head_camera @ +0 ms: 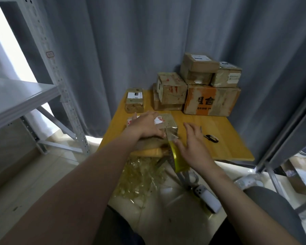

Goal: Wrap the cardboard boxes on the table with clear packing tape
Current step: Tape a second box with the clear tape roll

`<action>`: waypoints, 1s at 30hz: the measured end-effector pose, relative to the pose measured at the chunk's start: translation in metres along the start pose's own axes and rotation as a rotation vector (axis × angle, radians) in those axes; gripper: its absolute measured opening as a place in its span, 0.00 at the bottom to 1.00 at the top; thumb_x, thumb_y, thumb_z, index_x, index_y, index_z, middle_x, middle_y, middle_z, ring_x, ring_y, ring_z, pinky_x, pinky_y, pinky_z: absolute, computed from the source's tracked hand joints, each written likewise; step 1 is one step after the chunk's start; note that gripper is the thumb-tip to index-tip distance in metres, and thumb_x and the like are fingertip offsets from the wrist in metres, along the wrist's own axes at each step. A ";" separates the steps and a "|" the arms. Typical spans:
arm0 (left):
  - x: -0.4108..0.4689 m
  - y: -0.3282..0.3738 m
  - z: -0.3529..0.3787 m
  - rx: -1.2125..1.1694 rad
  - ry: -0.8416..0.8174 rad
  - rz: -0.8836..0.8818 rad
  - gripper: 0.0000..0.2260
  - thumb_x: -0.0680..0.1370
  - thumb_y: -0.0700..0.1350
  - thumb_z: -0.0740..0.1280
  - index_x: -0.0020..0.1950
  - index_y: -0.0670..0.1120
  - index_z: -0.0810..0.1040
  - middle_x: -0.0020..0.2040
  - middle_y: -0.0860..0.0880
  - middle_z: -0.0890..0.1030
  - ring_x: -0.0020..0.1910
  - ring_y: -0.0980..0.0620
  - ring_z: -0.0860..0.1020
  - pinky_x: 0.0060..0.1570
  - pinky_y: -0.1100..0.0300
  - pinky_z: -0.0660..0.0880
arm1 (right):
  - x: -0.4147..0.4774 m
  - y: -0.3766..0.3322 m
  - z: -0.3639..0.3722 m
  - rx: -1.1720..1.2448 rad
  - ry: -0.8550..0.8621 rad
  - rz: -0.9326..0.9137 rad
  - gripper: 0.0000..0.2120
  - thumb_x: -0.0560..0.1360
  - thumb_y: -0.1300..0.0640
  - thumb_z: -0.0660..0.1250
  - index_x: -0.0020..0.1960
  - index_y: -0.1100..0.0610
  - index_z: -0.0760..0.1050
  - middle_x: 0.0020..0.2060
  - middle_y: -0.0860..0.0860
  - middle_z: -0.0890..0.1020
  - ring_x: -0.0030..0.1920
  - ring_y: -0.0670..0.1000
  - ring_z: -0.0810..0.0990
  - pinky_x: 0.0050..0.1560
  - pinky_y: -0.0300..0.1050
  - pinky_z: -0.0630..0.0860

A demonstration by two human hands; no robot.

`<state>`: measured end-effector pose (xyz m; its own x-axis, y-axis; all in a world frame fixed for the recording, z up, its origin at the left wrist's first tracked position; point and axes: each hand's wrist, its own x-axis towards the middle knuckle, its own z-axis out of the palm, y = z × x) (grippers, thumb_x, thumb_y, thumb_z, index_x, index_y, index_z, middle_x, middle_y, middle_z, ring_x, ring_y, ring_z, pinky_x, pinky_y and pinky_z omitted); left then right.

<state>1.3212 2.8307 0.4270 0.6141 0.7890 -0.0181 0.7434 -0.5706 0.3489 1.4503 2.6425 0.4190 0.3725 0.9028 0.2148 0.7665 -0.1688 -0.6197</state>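
The left hand (147,127) presses flat on the box (168,122) on the table (219,138), while the right hand (195,145), fingers spread, touches the tape (177,158).

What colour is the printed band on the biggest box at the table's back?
Orange, with dark characters, on the brown biggest box; head view shows it.

Grey curtains (131,50) hang in folds behind the yellow wooden bench (219,138) and past its right edge; a pale metal shelving rack (49,68) stands left; bright daylight (5,41) shows behind it; the floor (25,174) is pale tile.
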 end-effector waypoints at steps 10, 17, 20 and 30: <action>0.006 -0.006 0.003 0.081 -0.010 0.095 0.37 0.80 0.57 0.67 0.84 0.51 0.54 0.85 0.51 0.55 0.83 0.49 0.51 0.79 0.37 0.42 | 0.068 -0.024 0.014 -0.382 -0.469 -0.136 0.38 0.82 0.31 0.38 0.85 0.51 0.42 0.84 0.48 0.46 0.83 0.48 0.42 0.82 0.56 0.40; 0.004 -0.004 0.007 0.079 -0.023 0.096 0.48 0.72 0.70 0.69 0.85 0.54 0.51 0.85 0.54 0.52 0.84 0.51 0.48 0.79 0.36 0.41 | 0.119 -0.028 0.026 -0.369 -0.508 -0.083 0.38 0.82 0.32 0.36 0.85 0.53 0.46 0.84 0.50 0.47 0.84 0.50 0.42 0.82 0.57 0.45; 0.004 -0.002 0.008 0.095 0.019 0.108 0.48 0.69 0.70 0.72 0.84 0.55 0.57 0.84 0.53 0.57 0.83 0.49 0.53 0.79 0.34 0.45 | 0.140 -0.025 0.029 -0.304 -0.504 -0.078 0.37 0.83 0.32 0.38 0.84 0.53 0.55 0.83 0.52 0.56 0.83 0.53 0.50 0.81 0.57 0.52; 0.004 0.003 0.008 0.077 0.046 0.029 0.42 0.72 0.65 0.73 0.81 0.51 0.64 0.81 0.52 0.63 0.81 0.50 0.58 0.79 0.37 0.45 | 0.158 -0.015 0.037 -0.270 -0.497 -0.100 0.35 0.85 0.35 0.40 0.82 0.56 0.59 0.82 0.57 0.58 0.82 0.56 0.54 0.78 0.57 0.56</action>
<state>1.3279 2.8302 0.4207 0.6242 0.7805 0.0342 0.7448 -0.6077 0.2757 1.4784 2.8023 0.4343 0.0507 0.9860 -0.1589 0.9162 -0.1092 -0.3856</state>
